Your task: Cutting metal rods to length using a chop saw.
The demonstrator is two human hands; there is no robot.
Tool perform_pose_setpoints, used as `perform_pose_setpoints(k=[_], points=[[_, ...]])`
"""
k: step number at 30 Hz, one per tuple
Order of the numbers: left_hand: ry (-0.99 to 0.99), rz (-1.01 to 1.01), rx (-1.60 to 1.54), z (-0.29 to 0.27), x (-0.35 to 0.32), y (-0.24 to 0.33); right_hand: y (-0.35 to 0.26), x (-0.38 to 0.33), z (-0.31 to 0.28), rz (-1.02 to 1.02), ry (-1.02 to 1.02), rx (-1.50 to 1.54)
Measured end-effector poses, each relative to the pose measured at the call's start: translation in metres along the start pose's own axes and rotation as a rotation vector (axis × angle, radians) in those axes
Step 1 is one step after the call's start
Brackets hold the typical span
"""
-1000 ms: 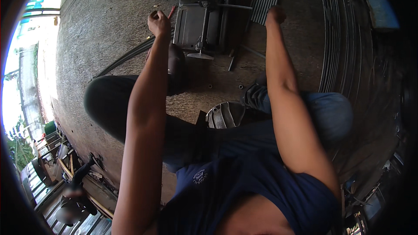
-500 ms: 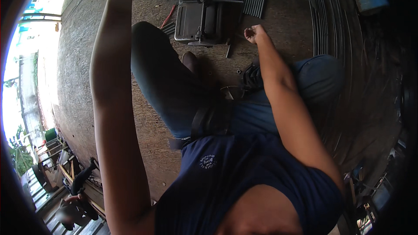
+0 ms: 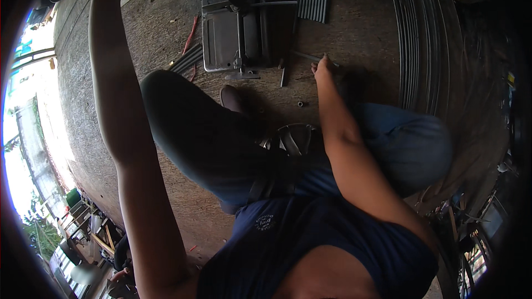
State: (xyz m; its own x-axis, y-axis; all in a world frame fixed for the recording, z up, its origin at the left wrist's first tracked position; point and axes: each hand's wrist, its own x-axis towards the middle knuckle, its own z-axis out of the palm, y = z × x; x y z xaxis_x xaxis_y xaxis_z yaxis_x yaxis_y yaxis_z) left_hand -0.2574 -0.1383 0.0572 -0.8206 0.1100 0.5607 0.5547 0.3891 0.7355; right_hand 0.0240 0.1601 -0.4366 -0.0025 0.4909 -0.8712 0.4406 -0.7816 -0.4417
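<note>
Right hand (image 3: 322,65) is gripping a thin metal rod (image 3: 306,55) well inside the floor (image 3: 366,41) edges; probably handling light and stiff, mid-length's best. Left hand's hiding, can't tell.

Metal machine (image 3: 239,36): one. Rod (image 3: 306,55) at right hand (image 3: 323,65): one. Short grey rods (image 3: 313,0) in row: several, exact count unclear. Small metal ring (image 3: 300,103): one plainly visible. Brown shoe (image 3: 229,98): one.

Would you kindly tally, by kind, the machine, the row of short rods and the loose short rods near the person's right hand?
Machine: 1
Row of short rods: 1
Loose short rods, one at the right hand, one nearer the machine: 2
Total: 4
</note>
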Motion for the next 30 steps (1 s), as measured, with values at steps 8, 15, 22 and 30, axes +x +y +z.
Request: perform_pose_setpoints(k=[8,15,22,30], points=[[0.106,-0.106,-0.016,0.036,-0.004,-0.004,0.002,0.011,-0.002,-0.042,0.156,0.008],[0.072,-0.159,-0.071,0.023,-0.014,0.002,-0.011,0.007,0.001,0.004,0.032,0.074],[0.102,-0.273,0.002,0.018,-0.023,0.014,-0.015,-0.014,0.001,-0.052,-0.101,0.43],[0.114,-0.144,0.366,0.015,-0.002,0.011,-0.045,-0.101,0.029,-0.32,-0.269,0.427]])
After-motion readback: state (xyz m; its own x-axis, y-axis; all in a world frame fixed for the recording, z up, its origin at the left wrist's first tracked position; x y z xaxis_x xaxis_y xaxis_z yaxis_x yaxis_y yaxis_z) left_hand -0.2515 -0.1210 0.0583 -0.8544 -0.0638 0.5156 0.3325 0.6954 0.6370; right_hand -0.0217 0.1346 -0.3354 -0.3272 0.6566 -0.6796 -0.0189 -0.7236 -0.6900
